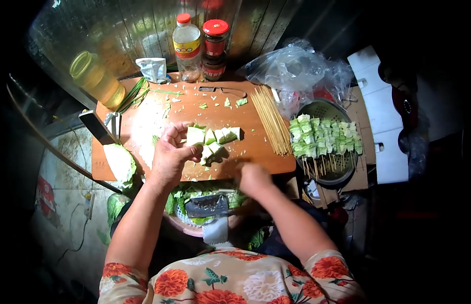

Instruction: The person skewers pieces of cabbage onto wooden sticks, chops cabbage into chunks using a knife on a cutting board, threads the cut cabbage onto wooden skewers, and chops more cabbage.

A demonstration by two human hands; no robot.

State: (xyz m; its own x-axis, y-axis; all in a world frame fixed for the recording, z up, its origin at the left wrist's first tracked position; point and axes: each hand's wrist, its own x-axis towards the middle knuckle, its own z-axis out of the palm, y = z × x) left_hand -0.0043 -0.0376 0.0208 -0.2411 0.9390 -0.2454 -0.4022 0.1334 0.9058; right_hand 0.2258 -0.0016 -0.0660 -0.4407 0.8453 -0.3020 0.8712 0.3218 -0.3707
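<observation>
My left hand (170, 152) is closed around several pale green cabbage pieces (211, 138) above the wooden board (195, 114). Right of them, over the board's front edge, my right hand (253, 179) is smeared by motion. I cannot make out its fingers or anything in them. Bamboo skewers (270, 119) lie in a bundle at the board's right side. Beside them, skewered cabbage (324, 136) is piled on a dark colander (326, 109). A peeler (221, 90) rests near the board's back edge. Below the board, a cleaver (207, 205) lies over a basin of cabbage leaves.
At the back stand a red-capped bottle (187, 48), stacked jars (215, 50) and a tilted jar of yellow liquid (101, 83). Clear plastic bags (296, 68) lie behind the colander. A phone (97, 126) leans at the left above a cut cabbage (120, 164).
</observation>
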